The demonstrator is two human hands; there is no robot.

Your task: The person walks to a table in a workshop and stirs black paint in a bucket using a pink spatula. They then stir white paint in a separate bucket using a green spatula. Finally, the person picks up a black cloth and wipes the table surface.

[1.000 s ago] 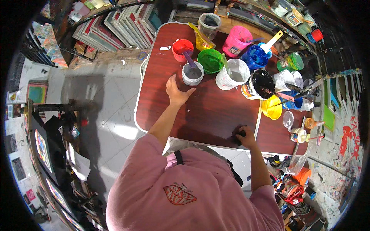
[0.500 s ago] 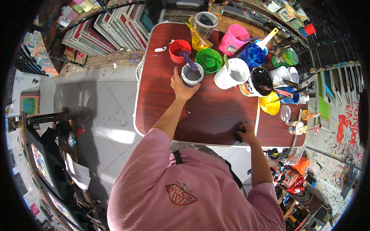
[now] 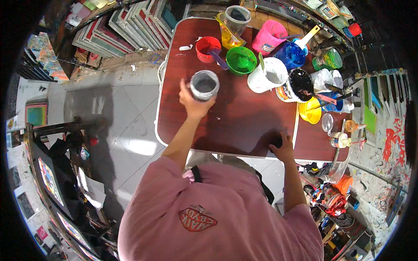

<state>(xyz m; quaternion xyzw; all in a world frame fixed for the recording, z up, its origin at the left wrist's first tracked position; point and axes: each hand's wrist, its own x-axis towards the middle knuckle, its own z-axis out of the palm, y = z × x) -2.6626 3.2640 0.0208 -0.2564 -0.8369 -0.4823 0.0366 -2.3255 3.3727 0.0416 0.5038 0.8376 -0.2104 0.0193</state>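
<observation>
My left hand point(image 3: 194, 104) is wrapped round a small cup point(image 3: 204, 96) with a grey, smeared rim and grey inside. The cup is at the left part of the brown table point(image 3: 244, 124); whether its base touches the tabletop I cannot tell. Just beyond it stands a red cup point(image 3: 206, 45) of red paint, with a purple spatula point(image 3: 219, 59) leaning out of it. At the table's near edge my right hand point(image 3: 284, 150) has its fingers apart and nothing visible in it. A green tub point(image 3: 241, 61) of paint stands to the right of the red cup.
Farther right stand a white bucket point(image 3: 257, 82), a pink bucket point(image 3: 266, 38), a blue paint tub point(image 3: 291, 55), a black paint bucket point(image 3: 285, 95) and a yellow tub point(image 3: 308, 114). Framed screens point(image 3: 130, 30) lean at the back left. Small bottles point(image 3: 338, 140) stand at the right edge.
My left hand has drawn the grey cup leftward, away from the purple spatula and the tubs. The right hand's fingers have spread a little near the table edge. The view has shifted slightly.
</observation>
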